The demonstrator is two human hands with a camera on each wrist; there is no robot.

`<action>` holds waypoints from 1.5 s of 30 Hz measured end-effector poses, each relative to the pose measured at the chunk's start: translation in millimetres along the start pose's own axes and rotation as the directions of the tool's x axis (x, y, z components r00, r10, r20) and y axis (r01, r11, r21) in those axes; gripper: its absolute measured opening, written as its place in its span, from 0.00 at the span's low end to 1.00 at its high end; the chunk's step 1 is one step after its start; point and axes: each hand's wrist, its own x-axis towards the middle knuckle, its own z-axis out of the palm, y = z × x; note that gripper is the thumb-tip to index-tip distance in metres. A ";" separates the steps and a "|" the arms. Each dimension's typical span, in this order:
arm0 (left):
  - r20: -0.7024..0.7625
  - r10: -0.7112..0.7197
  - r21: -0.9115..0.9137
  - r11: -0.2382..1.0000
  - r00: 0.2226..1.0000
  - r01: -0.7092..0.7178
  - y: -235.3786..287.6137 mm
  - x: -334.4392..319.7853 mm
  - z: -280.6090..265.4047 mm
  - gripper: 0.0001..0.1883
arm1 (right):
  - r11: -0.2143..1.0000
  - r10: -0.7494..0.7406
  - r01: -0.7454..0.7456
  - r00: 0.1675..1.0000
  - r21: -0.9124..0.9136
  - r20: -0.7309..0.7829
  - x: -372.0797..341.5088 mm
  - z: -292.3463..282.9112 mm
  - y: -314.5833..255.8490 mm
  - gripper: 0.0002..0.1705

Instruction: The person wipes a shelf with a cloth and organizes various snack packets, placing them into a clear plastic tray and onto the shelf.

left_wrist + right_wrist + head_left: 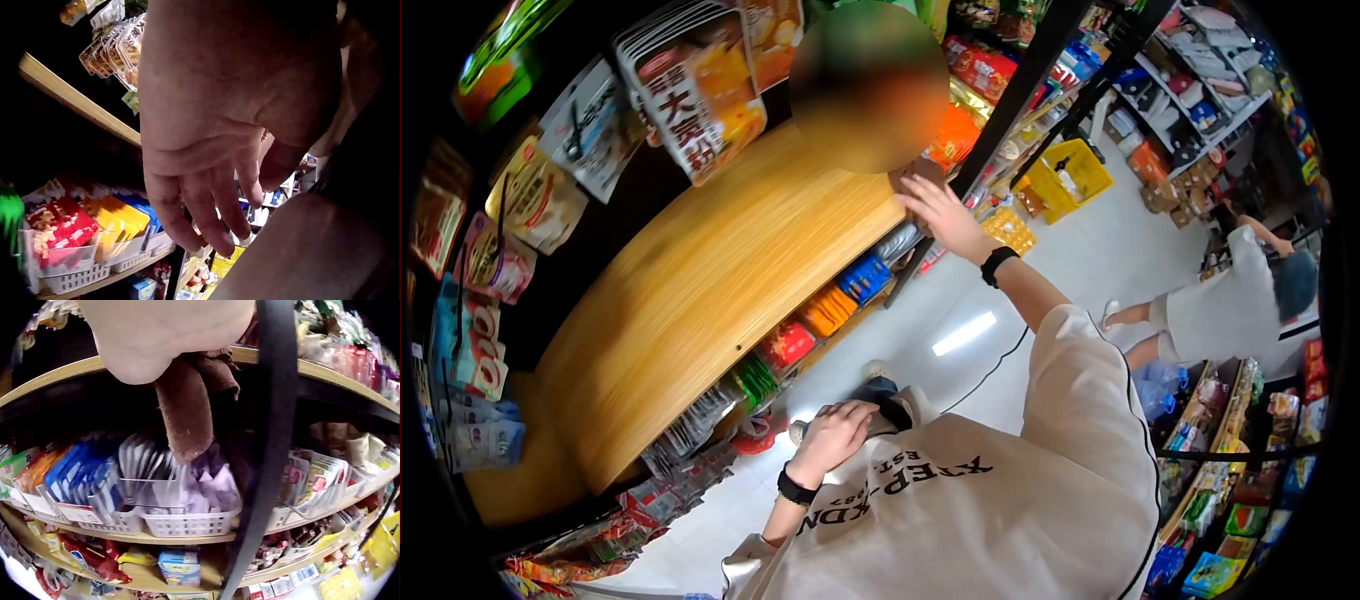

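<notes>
Your right hand (943,216), fingers outstretched, presses a brown cloth (184,412) at the front edge of the wooden shelf (730,270) near a black post (275,394), seemingly so its dangling end cannot slip, while your relaxed left hand (833,436) holds nothing.

Right arm (1040,300) stretched to the shelf (730,290), left arm (780,521) bent in front of it.
The right hand (940,212) is at the shelf's right end, its back upward, fingers extended and slightly spread. The left hand (832,437) hangs before the shelf's front edge, apart from it, its back also upward and its fingers relaxed, bent a little at the joints.
</notes>
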 end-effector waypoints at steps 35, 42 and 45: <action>-0.626 -0.435 -0.174 0.887 0.647 0.428 11.0 -20.4 -44.9 0.09 | -0.396 0.613 0.079 0.764 0.915 0.199 309.9 123.6 -65.8 0.29; -0.896 -0.271 -0.068 0.866 0.351 0.496 -24.6 -77.3 -128.3 0.08 | 0.262 0.547 -0.133 0.836 0.956 -0.034 318.0 89.1 -180.3 0.33; -0.931 -0.219 -0.018 0.826 0.291 0.563 -51.4 -109.6 -151.6 0.08 | 0.581 0.413 0.058 0.838 0.812 -0.356 343.5 132.7 -219.1 0.37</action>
